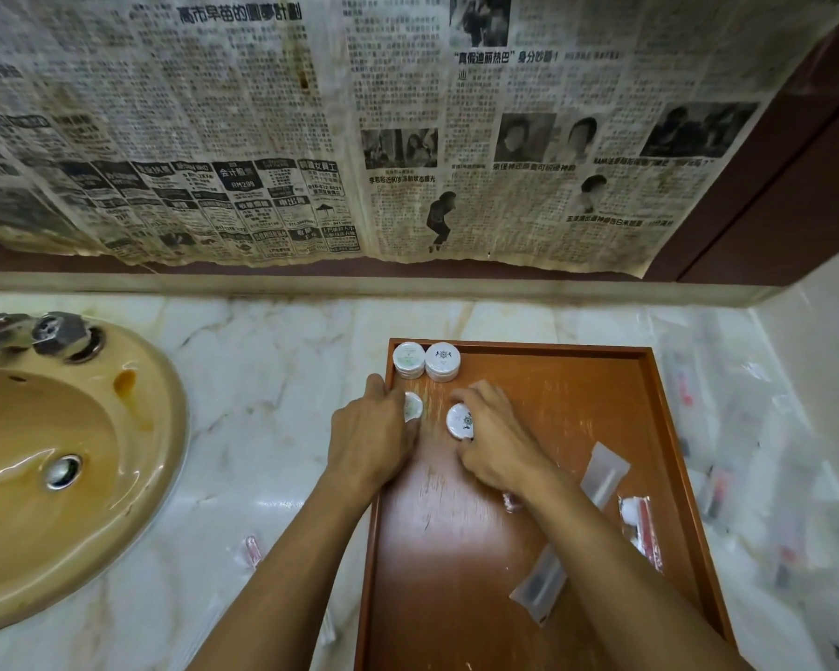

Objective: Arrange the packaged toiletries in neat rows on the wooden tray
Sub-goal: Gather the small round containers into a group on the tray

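Note:
A wooden tray (577, 380) lies on the marble counter. Two round white packets (409, 359) (442, 361) stand side by side in its far left corner. Just in front of them, my left hand (371, 433) grips a third round white packet (413, 405) at the tray's left rim. My right hand (497, 435) holds a fourth round packet (460, 421) with a dark emblem, tilted up off the tray floor. Clear sachets (601, 472) (541, 586) and a red-and-white packet (642, 527) lie loose on the tray's right side, partly under my right forearm.
A tan sink (69, 477) with a metal tap (44, 331) sits to the left. A small pink sachet (250, 549) lies on the counter between sink and tray. More clear sachets (756, 477) are scattered right of the tray. Newspaper (359, 138) covers the wall behind.

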Available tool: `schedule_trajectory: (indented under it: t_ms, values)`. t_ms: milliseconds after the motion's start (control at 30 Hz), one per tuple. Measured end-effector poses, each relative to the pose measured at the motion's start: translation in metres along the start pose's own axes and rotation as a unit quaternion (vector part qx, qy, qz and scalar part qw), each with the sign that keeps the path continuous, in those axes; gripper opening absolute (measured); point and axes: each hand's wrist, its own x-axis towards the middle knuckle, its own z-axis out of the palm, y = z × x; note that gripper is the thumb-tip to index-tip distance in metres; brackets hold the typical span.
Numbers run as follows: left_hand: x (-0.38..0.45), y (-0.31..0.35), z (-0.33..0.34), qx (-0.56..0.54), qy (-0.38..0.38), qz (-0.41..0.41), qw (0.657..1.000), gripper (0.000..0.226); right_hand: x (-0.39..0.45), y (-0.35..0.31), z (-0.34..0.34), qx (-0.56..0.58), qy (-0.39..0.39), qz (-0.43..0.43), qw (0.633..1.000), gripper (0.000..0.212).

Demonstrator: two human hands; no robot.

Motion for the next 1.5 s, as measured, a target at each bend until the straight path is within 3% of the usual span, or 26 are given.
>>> schedule_trajectory:
  t_ms: [167, 467, 600, 733, 1000, 1133, 1333, 1500]
  values:
    - [0.0, -0.005, 0.003, -0.048, 0.001, -0.023, 0.999, 0.034, 0.005, 0.002, 0.0, -0.062, -0.018, -0.067, 0.996, 0.048]
    - [0.002, -0.008, 0.006, -0.091, 0.002, -0.052, 0.994, 0.037, 0.013, 0.014, -0.006, -0.065, -0.075, -0.114, 0.988, 0.062]
    - [0.0, -0.008, 0.008, -0.087, 0.021, -0.053, 0.995, 0.035, -0.001, 0.019, 0.006, 0.008, 0.026, -0.021, 0.999, 0.049]
    - [-0.001, -0.004, 0.012, -0.05, 0.029, -0.035, 0.998, 0.034, -0.004, 0.008, 0.026, 0.011, 0.084, 0.098, 0.992, 0.066]
    - [0.005, -0.003, 0.017, 0.013, 0.023, -0.007, 1.0, 0.034, 0.015, 0.001, 0.029, 0.024, 0.096, 0.089, 0.991, 0.038]
    - [0.009, -0.001, 0.018, 0.013, 0.023, -0.009, 1.0, 0.033, 0.024, -0.002, 0.028, 0.062, 0.106, 0.093, 0.988, 0.053]
    - [0.012, -0.001, 0.018, 0.002, 0.034, -0.013, 0.999, 0.032, 0.024, -0.007, 0.033, 0.176, 0.164, 0.094, 0.966, 0.056]
    - [0.012, -0.001, 0.018, -0.006, 0.042, -0.015, 0.999, 0.031, 0.024, -0.01, 0.037, 0.199, 0.171, 0.098, 0.96, 0.087]
